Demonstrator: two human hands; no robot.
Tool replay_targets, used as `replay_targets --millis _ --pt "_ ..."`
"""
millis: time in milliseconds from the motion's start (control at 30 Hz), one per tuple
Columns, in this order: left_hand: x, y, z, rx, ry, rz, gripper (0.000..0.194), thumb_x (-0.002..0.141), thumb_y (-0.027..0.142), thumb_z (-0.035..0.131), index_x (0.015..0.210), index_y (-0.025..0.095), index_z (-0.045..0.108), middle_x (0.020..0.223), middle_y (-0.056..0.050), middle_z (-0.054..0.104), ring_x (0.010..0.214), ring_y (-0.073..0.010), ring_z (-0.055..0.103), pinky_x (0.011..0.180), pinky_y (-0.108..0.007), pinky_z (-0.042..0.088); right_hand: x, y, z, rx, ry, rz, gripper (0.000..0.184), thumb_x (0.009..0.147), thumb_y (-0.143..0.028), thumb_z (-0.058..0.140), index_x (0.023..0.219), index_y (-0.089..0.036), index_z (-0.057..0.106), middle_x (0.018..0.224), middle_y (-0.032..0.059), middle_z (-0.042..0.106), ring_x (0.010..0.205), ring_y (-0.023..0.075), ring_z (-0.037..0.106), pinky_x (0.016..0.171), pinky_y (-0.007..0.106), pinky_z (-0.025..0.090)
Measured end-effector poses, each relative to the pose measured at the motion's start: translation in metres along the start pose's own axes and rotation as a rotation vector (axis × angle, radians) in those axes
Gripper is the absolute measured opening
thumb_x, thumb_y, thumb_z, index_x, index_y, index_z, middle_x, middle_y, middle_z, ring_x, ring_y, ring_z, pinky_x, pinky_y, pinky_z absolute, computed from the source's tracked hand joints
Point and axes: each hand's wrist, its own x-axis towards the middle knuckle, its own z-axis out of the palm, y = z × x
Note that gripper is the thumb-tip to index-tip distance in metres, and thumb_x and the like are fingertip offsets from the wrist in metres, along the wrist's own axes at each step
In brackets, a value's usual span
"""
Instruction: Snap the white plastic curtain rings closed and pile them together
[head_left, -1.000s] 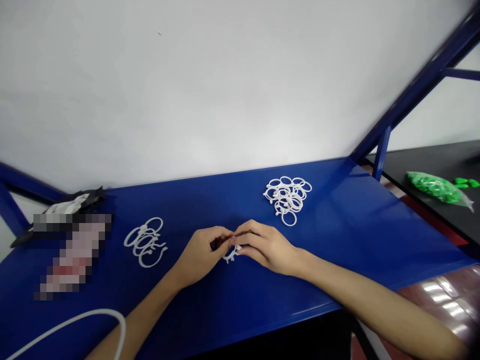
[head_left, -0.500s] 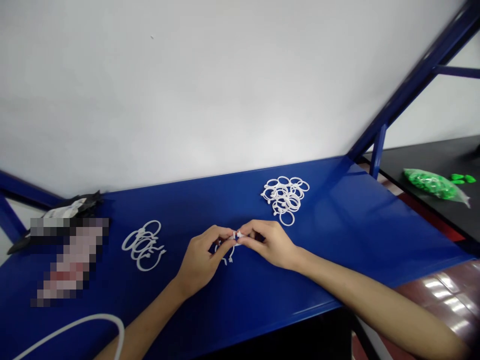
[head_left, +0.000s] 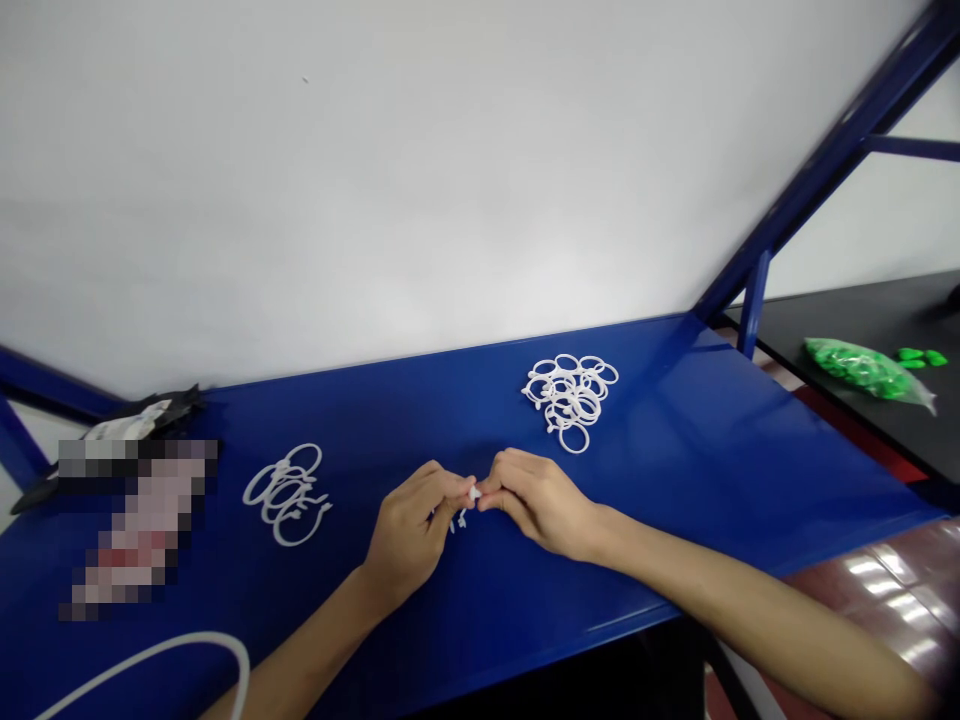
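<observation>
My left hand [head_left: 420,525] and my right hand [head_left: 540,500] meet over the middle of the blue table, fingertips pinched on the two ends of a white plastic curtain ring [head_left: 475,493]. Most of this ring is hidden by the fingers. Just below the fingertips, ends of another white ring [head_left: 462,518] show on the table, partly covered by my left hand. To the left lies a loose group of rings with open ends [head_left: 286,495]. Beyond my right hand is a larger pile of rings [head_left: 571,392], many looking closed into circles.
On the left are a black plastic bag [head_left: 176,402] and a blurred-out pinkish item [head_left: 150,520]. A white curved cord [head_left: 180,640] crosses the lower left. Blue frame posts [head_left: 817,165] rise at right, beside a black table with a bag of green pieces [head_left: 862,370].
Both hands have shifted slightly down, and the gap between the ring's ends at my fingertips has closed up. The ring piles stay where they were.
</observation>
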Motion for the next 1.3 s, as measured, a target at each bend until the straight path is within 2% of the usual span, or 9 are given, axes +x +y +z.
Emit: replay_targets --millis 167,300,400,533,633,733,1033,1200,1300 --pt "0.003 0.0 -0.002 0.077 -0.021 0.21 0.017 0.094 0.004 0.059 0.096 0.019 0.065 0.082 0.001 0.072 0.074 -0.0115 0.061 0.071 -0.024 0.054 0.001 -0.002 -0.002 -0.099 -0.023 -0.05 0.023 0.106 -0.03 0.047 0.092 -0.018 0.063 0.082 0.004 0.068 0.074 0.0152 0.057 0.07 0.028 0.05" --pt "0.009 -0.004 -0.012 0.294 -0.079 0.192 0.027 0.095 0.015 0.062 0.122 0.019 0.063 0.108 -0.006 0.073 0.096 -0.0184 0.064 0.089 -0.035 0.053 0.006 0.007 -0.017 -0.242 0.068 -0.007 0.022 0.103 -0.036 0.053 0.094 -0.019 0.065 0.084 0.0044 0.07 0.076 0.0161 0.059 0.071 0.029 0.049" --pt "0.011 -0.012 -0.02 0.418 -0.156 0.135 0.026 0.097 0.023 0.06 0.122 0.019 0.064 0.109 -0.007 0.071 0.099 -0.0214 0.063 0.091 -0.04 0.05 0.005 0.022 -0.047 -0.557 0.21 0.193 0.024 0.102 -0.036 0.053 0.089 -0.019 0.065 0.084 0.0063 0.069 0.077 0.0185 0.06 0.071 0.031 0.047" --pt "0.013 -0.021 -0.03 0.453 -0.401 0.041 0.018 0.093 0.037 0.065 0.1 0.021 0.069 0.098 -0.004 0.07 0.092 -0.022 0.061 0.084 -0.041 0.048 -0.01 0.047 -0.101 -0.913 0.3 0.605 0.021 0.097 -0.033 0.057 0.084 -0.019 0.065 0.086 0.0089 0.071 0.082 0.0238 0.061 0.066 0.031 0.041" --pt "0.015 -0.024 -0.034 0.445 -0.523 -0.021 0.023 0.089 0.043 0.07 0.097 0.022 0.069 0.099 -0.002 0.069 0.092 -0.0222 0.06 0.084 -0.04 0.047 -0.024 0.066 -0.128 -0.904 0.279 0.819 0.018 0.094 -0.033 0.06 0.085 -0.018 0.066 0.085 0.0079 0.072 0.074 0.0219 0.062 0.065 0.03 0.039" --pt "0.016 -0.026 -0.035 0.424 -0.54 -0.026 0.022 0.089 0.043 0.069 0.098 0.023 0.069 0.1 -0.002 0.069 0.094 -0.0213 0.06 0.087 -0.04 0.046 -0.03 0.079 -0.134 -0.824 0.198 0.91 0.02 0.094 -0.035 0.06 0.083 -0.019 0.067 0.082 0.0071 0.073 0.072 0.0212 0.064 0.065 0.03 0.039" --pt "0.011 -0.04 -0.031 0.406 -0.436 0.049 0.012 0.096 0.031 0.061 0.093 0.023 0.069 0.091 -0.001 0.07 0.085 -0.019 0.06 0.079 -0.034 0.046 -0.03 0.084 -0.123 -0.805 0.149 0.813 0.023 0.093 -0.029 0.054 0.084 -0.016 0.071 0.083 0.0105 0.073 0.071 0.0214 0.064 0.066 0.032 0.041" --pt "0.012 -0.039 -0.03 0.427 -0.419 0.046 0.016 0.098 0.026 0.055 0.091 0.022 0.069 0.088 -0.001 0.071 0.082 -0.0183 0.061 0.076 -0.033 0.045 -0.025 0.077 -0.123 -0.842 0.31 0.78 0.019 0.092 -0.024 0.053 0.089 -0.016 0.07 0.087 0.0103 0.072 0.075 0.0221 0.064 0.069 0.032 0.043" --pt "0.013 -0.035 -0.027 0.4 -0.369 -0.008 0.017 0.097 0.024 0.055 0.087 0.022 0.068 0.082 0.0 0.07 0.078 -0.017 0.061 0.075 -0.032 0.045 -0.015 0.062 -0.111 -0.784 0.448 0.612 0.018 0.095 -0.026 0.054 0.091 -0.016 0.069 0.088 0.0098 0.07 0.074 0.0207 0.063 0.07 0.032 0.045"
